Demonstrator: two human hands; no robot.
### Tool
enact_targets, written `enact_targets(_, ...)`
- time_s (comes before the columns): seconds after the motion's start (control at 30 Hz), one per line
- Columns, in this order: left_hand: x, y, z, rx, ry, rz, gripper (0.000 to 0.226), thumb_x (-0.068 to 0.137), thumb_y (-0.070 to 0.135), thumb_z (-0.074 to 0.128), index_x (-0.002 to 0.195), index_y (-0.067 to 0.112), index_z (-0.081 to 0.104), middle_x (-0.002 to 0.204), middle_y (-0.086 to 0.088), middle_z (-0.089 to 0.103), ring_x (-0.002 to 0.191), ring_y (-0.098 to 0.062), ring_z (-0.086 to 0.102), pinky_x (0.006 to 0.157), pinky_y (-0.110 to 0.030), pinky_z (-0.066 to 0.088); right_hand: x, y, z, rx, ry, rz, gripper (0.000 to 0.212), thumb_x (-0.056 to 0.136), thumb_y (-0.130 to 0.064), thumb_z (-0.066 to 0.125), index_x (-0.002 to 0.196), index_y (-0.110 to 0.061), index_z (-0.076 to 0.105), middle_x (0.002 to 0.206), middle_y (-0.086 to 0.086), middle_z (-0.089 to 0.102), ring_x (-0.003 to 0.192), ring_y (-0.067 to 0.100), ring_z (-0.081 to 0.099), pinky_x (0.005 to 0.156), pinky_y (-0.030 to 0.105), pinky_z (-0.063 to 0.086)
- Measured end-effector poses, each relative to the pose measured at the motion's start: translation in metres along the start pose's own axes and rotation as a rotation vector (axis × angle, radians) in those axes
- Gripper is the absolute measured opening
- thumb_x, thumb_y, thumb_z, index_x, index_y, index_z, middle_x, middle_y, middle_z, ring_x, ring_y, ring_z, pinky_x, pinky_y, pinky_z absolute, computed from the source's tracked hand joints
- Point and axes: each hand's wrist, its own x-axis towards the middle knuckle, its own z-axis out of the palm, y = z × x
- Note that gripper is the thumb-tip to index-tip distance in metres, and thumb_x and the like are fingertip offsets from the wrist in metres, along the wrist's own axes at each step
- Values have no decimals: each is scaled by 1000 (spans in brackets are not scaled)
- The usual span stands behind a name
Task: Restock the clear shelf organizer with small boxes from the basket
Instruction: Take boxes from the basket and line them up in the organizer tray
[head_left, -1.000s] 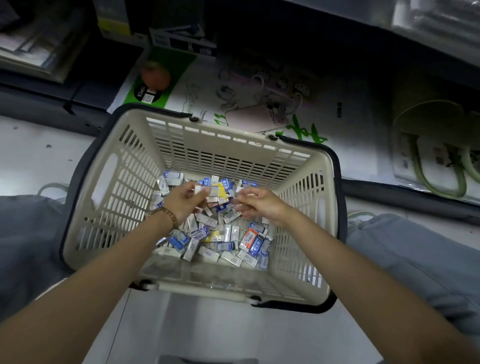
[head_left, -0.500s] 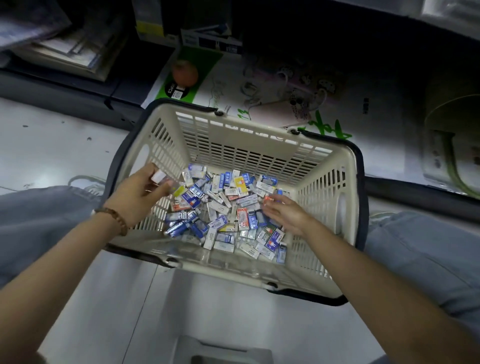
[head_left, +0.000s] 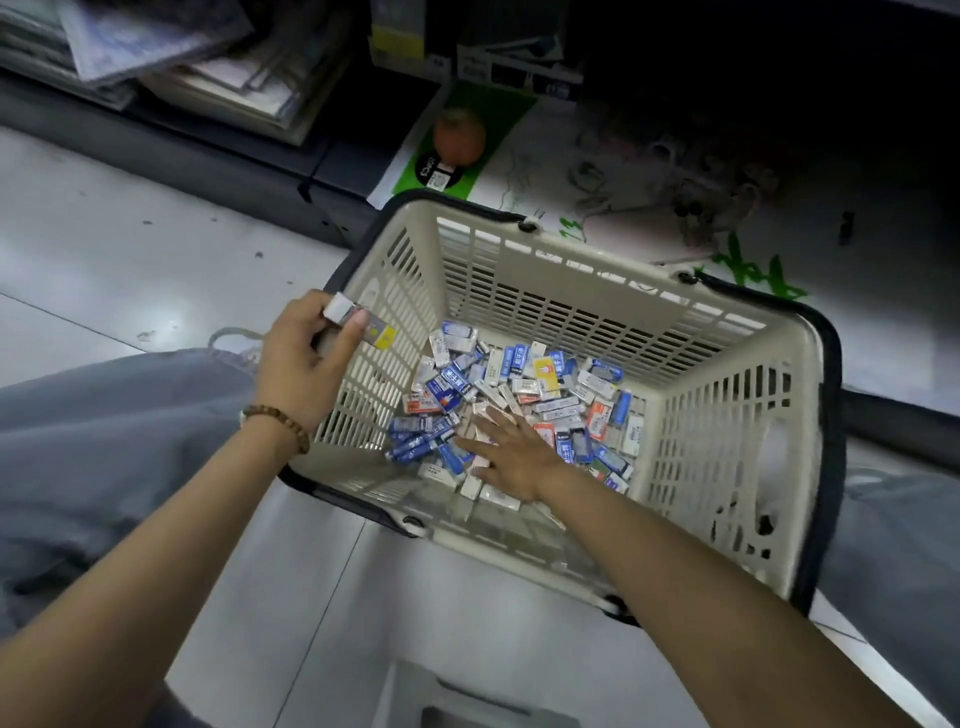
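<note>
A cream plastic basket (head_left: 727, 441) with a dark rim stands on the floor, its bottom covered with several small blue, white, orange and yellow boxes (head_left: 524, 389). My left hand (head_left: 306, 364) is raised over the basket's left wall and grips a few small boxes (head_left: 363, 325), one grey with a yellow end. My right hand (head_left: 511, 452) lies flat inside the basket, fingers spread on the boxes near the front wall. A clear organizer (head_left: 467, 701) shows partly at the bottom edge.
Grey trouser legs (head_left: 104, 441) flank the basket on both sides. Behind it lie printed cardboard (head_left: 597, 156) with an orange ball (head_left: 460, 136), and a dark low shelf (head_left: 208, 140) holding stacked paper goods. Pale tiled floor (head_left: 104, 249) spreads left.
My left hand lifted out of the pile with boxes and moved left over the basket wall. My right hand went from picking at the boxes to lying flat on them nearer the front.
</note>
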Motion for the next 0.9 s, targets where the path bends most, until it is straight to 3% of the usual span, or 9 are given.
enact_targets(0.17, 2, -6, 0, -25, 3, -40, 19, 91, 37, 54, 86, 19, 56, 64, 11, 50, 53, -1, 42, 53, -21, 31, -25, 52, 10, -145, 1, 0, 52, 101, -44, 21, 149, -38, 2, 157, -13, -10, 144, 18, -20, 115, 35, -16)
enact_targets(0.33, 3, -6, 1, -31, 20, -32, 24, 91, 37, 54, 87, 14, 58, 58, 14, 49, 47, 3, 42, 50, -19, 28, -56, 84, 13, -135, 10, 143, 51, 102, -41, 20, 149, -36, 1, 157, -12, -7, 145, 18, -14, 115, 36, -13)
enact_targets(0.43, 5, -7, 2, -57, 19, -28, 25, 91, 39, 53, 87, 15, 58, 61, 12, 51, 47, 2, 41, 49, -20, 28, -66, 78, 10, 108, 184, 254, 47, 101, -38, 31, 145, -24, 32, 150, -4, 32, 143, 20, 19, 115, 31, 5)
enact_targets(0.5, 5, -9, 3, -56, 24, -25, 24, 91, 41, 53, 86, 18, 56, 64, 8, 54, 48, 2, 41, 49, -18, 30, -67, 65, 7, 209, 347, 243, 34, 96, -36, 46, 124, -19, 56, 127, -1, 54, 125, 19, 42, 105, 29, 24)
enact_targets(0.6, 4, -8, 4, -42, 27, -19, 24, 91, 41, 53, 85, 18, 55, 64, 7, 53, 50, 0, 41, 50, -17, 30, -62, 47, 7, 217, 240, 266, 31, 91, -35, 57, 118, -20, 60, 116, -1, 58, 115, 19, 48, 94, 28, 33)
enact_targets(0.67, 4, -7, 4, -44, 25, -17, 24, 91, 40, 53, 84, 17, 55, 62, 9, 50, 50, 1, 41, 50, -17, 29, -57, 36, 8, 226, 155, 346, 48, 89, -37, 60, 132, -18, 50, 126, 2, 52, 120, 22, 44, 97, 31, 35)
enact_targets(0.77, 3, -6, 3, -55, 15, -17, 26, 91, 38, 53, 86, 13, 56, 64, 10, 51, 50, 3, 43, 50, -14, 30, -48, 21, 6, 459, 82, 420, 60, 86, -38, 65, 138, -18, 43, 133, 6, 47, 124, 26, 42, 103, 36, 34)
enact_targets(0.83, 3, -4, 3, -69, 20, -13, 26, 92, 36, 54, 85, 11, 56, 63, 12, 50, 50, 6, 44, 48, -8, 30, -41, 12, 1, 580, 114, 409, 46, 86, -36, 65, 128, -18, 55, 125, 5, 53, 116, 24, 50, 102, 38, 37)
enact_targets(0.9, 3, -3, 3, -100, 28, -14, 26, 92, 35, 54, 85, 9, 56, 64, 10, 53, 50, 7, 44, 48, -6, 30, -32, 5, -12, 617, 259, 375, 26, 88, -33, 62, 109, -18, 66, 112, 2, 61, 103, 19, 56, 96, 39, 43)
